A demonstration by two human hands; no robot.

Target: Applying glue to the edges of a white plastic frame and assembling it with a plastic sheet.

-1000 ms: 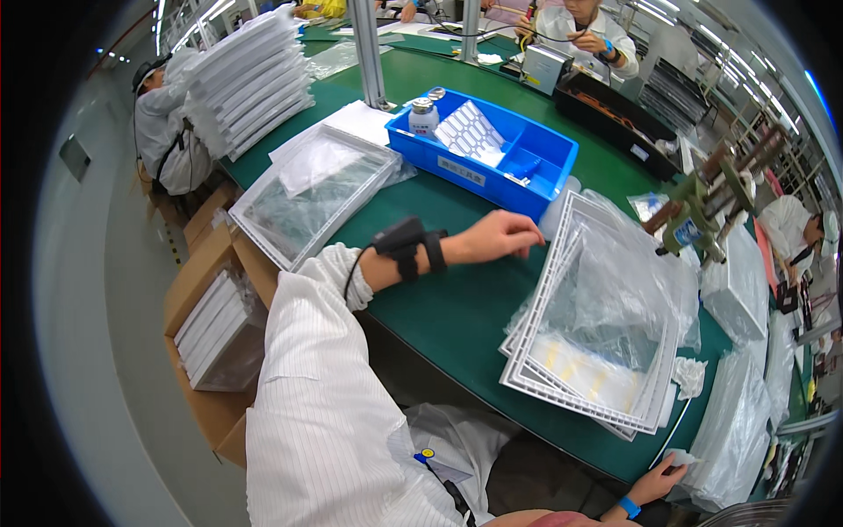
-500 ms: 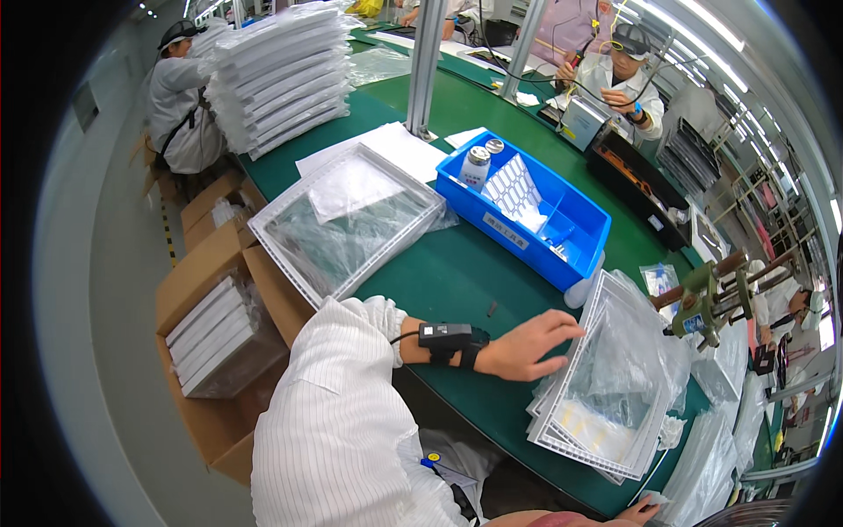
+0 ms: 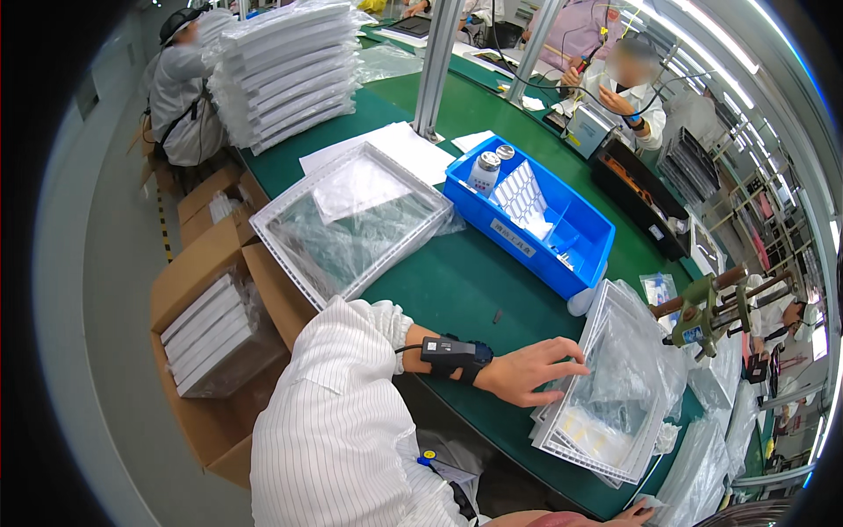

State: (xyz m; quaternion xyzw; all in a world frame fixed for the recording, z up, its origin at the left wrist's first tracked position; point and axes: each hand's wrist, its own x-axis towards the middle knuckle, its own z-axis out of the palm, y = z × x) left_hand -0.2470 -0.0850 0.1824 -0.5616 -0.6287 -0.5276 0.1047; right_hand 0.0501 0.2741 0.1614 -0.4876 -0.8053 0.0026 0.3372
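Note:
My left hand [image 3: 531,373] has its fingers stretched out. Its fingertips reach the left edge of a stack of white rectangular frames [image 3: 637,470] with clear plastic film [image 3: 619,378] over the top one; whether they touch it I cannot tell. A black device [image 3: 448,353] is strapped to that wrist. Low at the right edge of the table, only a few fingers of my right hand [image 3: 634,513] show, closed at a small pale scrap that I cannot make out. Another white frame [image 3: 413,239] with clear film lies farther left, partly over white paper sheets [image 3: 417,154].
A blue divided bin [image 3: 527,239] holds bottles and a label sheet. A green metal clamp fixture [image 3: 702,316] stands at right. Tall stacked wrapped panels [image 3: 290,79], a metal post [image 3: 436,79] and an open cardboard box [image 3: 198,422] surround the green table [image 3: 439,307]. Co-workers sit beyond.
My left hand has shifted slightly down along the frame edge, fingers still stretched. The view has tilted a little. My right hand stays at the lower edge.

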